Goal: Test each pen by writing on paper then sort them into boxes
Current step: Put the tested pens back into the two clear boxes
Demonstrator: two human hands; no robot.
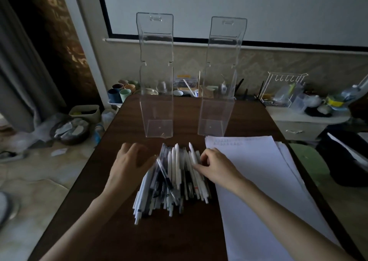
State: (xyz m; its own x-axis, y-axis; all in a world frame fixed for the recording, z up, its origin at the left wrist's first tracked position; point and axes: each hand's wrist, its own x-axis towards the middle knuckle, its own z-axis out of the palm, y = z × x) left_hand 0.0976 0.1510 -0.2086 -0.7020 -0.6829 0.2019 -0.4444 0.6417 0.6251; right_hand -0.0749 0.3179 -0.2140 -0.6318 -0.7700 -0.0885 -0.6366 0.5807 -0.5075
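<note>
A pile of several white and black pens (175, 179) lies in the middle of the dark wooden table (111, 231). My left hand (129, 161) lies flat on the table with spread fingers, its thumb against the pile's left side. My right hand (217, 166) pinches a white pen (192, 153) at the pile's right edge; the pen's tip points away from me. Two tall clear plastic boxes stand behind the pile, the left box (157, 113) and the right box (216, 117), both with nothing inside. A stack of white paper (256, 183) with faint scribbles at its top lies to the right.
Behind the table a low white shelf (308, 119) holds cups, containers and a wire rack. Pastel cups (119, 93) stand at the back left. Baskets and clutter lie on the floor to the left. A green stool (310, 161) stands beside the table on the right.
</note>
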